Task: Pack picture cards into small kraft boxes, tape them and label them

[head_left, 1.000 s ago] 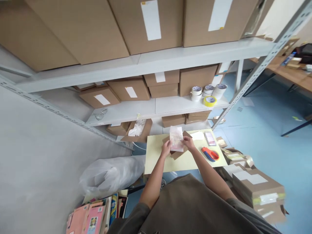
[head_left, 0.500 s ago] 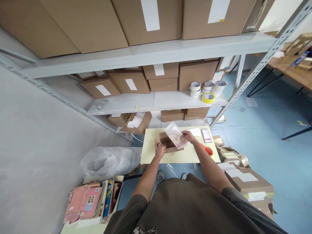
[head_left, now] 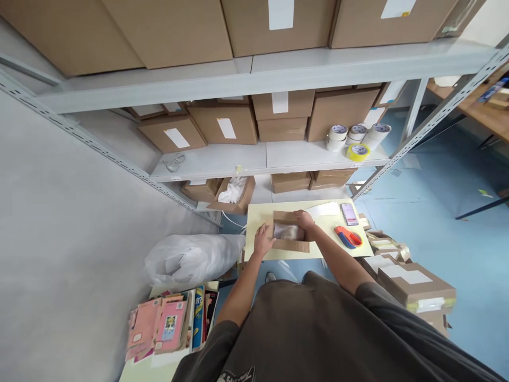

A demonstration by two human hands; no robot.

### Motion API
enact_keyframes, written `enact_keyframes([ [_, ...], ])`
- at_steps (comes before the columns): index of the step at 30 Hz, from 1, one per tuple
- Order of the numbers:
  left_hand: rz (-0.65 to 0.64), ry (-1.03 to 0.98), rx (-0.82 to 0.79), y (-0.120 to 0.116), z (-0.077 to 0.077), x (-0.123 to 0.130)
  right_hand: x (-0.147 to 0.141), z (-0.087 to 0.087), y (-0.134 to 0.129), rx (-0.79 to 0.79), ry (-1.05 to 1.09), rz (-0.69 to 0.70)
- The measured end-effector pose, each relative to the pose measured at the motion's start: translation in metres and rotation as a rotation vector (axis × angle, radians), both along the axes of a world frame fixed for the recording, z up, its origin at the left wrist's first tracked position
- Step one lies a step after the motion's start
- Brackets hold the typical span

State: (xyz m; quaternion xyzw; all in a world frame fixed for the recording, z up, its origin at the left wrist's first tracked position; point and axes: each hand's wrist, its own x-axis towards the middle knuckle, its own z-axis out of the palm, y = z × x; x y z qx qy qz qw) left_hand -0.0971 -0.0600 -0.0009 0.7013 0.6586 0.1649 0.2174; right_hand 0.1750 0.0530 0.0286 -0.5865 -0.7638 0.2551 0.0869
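A small open cardboard box (head_left: pixel 292 245) stands on the pale yellow table (head_left: pixel 254 212), its flaps spread. Inside lies a flat packet with a pinkish print (head_left: pixel 288 231), blurred. My left hand (head_left: pixel 263 241) grips the box's left side, fingers over the flap and thumb toward the near side. Over the right end of the box, my right hand (head_left: pixel 305 220) reaches in at the rim; its fingertips are partly hidden, so I cannot tell whether they touch the packet. Right of the box lies a red and blue tape dispenser (head_left: pixel 348 237).
White paper (head_left: pixel 324 208) and a phone (head_left: pixel 349 214) lie at the table's back right. Behind rises a shelf rack (head_left: pixel 222 164) with cartons and tape rolls (head_left: pixel 358 152). A bubble-wrap roll (head_left: pixel 194 260) and magazines (head_left: pixel 170 326) are at left, stacked boxes (head_left: pixel 417 286) at right.
The printed packet has gone from above the box down into it, with my right hand moving to the box's right end. My left hand has shifted along the left side. The view has shifted.
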Motion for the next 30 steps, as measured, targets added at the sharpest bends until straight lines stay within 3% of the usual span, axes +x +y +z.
enact_keyframes([
  [4,0.181,-0.205,-0.138,0.008,-0.013,-0.008,0.012,0.0,-0.023,0.066,0.065,-0.147],
  [6,0.167,-0.259,-0.164,0.012,-0.016,-0.008,0.024,-0.001,-0.037,0.107,0.116,-0.249],
  [10,-0.126,-0.233,-0.148,0.017,-0.017,0.0,0.054,-0.015,-0.074,0.14,0.195,-0.534],
  [13,-0.354,-0.088,-0.201,0.019,-0.018,0.009,0.072,-0.033,-0.106,0.05,0.26,-0.714],
  [16,-0.41,0.032,-0.207,0.021,-0.021,0.013,0.078,-0.047,-0.131,-0.066,0.318,-0.807],
  [19,-0.415,0.026,-0.201,0.023,-0.022,0.009,0.07,-0.049,-0.142,-0.151,0.389,-0.793],
  [24,-0.329,-0.116,-0.22,0.03,-0.015,0.0,0.043,-0.042,-0.134,-0.239,0.597,-0.519],
  [27,-0.222,-0.168,-0.227,0.036,-0.009,0.003,0.034,-0.041,-0.122,-0.241,0.568,-0.444],
  [30,-0.085,-0.179,-0.209,0.043,-0.005,0.011,0.032,-0.042,-0.109,-0.164,0.423,-0.471],
])
